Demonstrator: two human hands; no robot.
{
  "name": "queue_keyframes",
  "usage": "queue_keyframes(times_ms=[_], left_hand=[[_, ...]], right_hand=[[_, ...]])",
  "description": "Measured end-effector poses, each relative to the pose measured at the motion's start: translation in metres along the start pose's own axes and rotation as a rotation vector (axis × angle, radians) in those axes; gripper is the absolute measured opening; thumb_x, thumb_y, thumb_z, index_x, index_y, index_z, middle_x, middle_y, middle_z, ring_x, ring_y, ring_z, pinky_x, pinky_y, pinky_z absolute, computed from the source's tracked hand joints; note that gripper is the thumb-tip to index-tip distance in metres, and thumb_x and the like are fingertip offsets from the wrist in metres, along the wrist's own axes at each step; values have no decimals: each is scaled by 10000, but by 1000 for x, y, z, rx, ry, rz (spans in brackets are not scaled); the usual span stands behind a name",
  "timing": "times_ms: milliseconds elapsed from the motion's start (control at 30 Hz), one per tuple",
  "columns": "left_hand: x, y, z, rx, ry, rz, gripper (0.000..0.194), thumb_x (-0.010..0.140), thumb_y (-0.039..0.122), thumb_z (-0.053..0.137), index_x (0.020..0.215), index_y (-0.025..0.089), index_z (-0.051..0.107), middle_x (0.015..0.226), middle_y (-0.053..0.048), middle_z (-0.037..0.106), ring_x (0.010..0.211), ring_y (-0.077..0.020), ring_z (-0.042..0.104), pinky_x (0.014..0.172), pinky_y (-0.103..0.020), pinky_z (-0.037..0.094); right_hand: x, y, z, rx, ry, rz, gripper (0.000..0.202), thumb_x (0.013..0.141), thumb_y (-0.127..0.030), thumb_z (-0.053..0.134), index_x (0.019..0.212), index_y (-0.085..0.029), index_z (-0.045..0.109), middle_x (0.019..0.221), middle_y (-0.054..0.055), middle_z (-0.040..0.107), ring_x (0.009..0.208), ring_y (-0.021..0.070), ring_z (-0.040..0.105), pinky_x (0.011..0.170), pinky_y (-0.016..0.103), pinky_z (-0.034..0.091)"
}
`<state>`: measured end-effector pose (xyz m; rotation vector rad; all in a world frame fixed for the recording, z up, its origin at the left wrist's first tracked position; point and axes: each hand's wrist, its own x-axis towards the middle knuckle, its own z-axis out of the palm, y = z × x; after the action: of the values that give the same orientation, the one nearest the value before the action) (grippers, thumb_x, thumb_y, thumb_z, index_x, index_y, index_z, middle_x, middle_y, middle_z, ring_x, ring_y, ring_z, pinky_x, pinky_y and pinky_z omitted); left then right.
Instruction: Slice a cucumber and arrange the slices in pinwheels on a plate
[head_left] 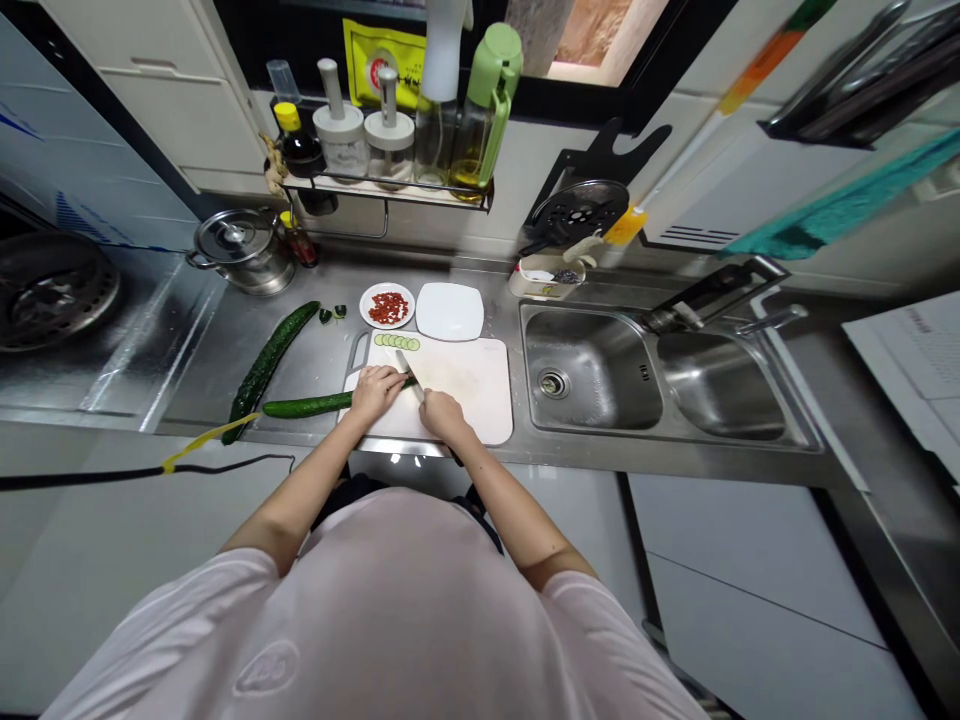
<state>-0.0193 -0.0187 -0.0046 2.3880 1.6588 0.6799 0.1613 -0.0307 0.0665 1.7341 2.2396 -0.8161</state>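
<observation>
Head view: right hand (442, 412) grips knife (408, 370); left hand (377, 393) clasps cucumber (307, 406), lying part on cutting board (472, 390), part over counter (330, 355). Progress: one short row of slices (397, 342) cut, much remains uncut. Second cucumber (274, 355), farther left, looks unsliced.

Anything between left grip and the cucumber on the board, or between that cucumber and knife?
Nothing visible. Left grip holds the cucumber, and the knife in the right grip is near its right end. The slices lie farther back on the board.
</observation>
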Motion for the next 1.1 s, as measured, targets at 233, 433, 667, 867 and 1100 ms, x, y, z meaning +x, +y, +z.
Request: queue_keyframes(times_ms=[233,433,667,867,1100], left_hand=[[0,0,-1,5,-2,0,283,943,362,453,1050,279,702,981,-57,666,919,-196,571,862,-384,349],[0,1,-2,-9,-2,-11,284,945,361,449,1049,276,700,994,-57,668,938,-198,573,870,-386,349],[0,2,-1,-19,-19,-27,286,942,356,450,1056,276,699,1001,-65,669,947,-206,574,878,-395,355],[0,1,-1,-8,-27,-28,298,948,368,436,1056,273,697,1006,-60,672,935,-206,575,881,-398,350],[0,0,0,-14,-13,-20,290,945,359,445,1056,273,698,1010,-60,675,929,-203,577,881,-395,348]], right_hand=[[-5,0,2,4,-4,16,297,899,-161,373,1117,-136,574,1057,148,673,989,255,634,777,317,461],[-27,11,9,-8,-21,25,265,916,-177,376,1083,-139,578,1030,149,671,969,256,634,763,318,458],[-21,6,5,-6,-53,30,278,923,-163,365,1102,-136,576,1062,155,664,988,249,629,778,316,457],[-4,1,5,0,-25,22,304,907,-146,373,1135,-141,574,1074,148,668,1014,238,627,803,310,461],[15,-8,3,14,10,9,319,906,-143,378,1162,-132,568,1092,147,665,1026,239,626,825,312,462]])
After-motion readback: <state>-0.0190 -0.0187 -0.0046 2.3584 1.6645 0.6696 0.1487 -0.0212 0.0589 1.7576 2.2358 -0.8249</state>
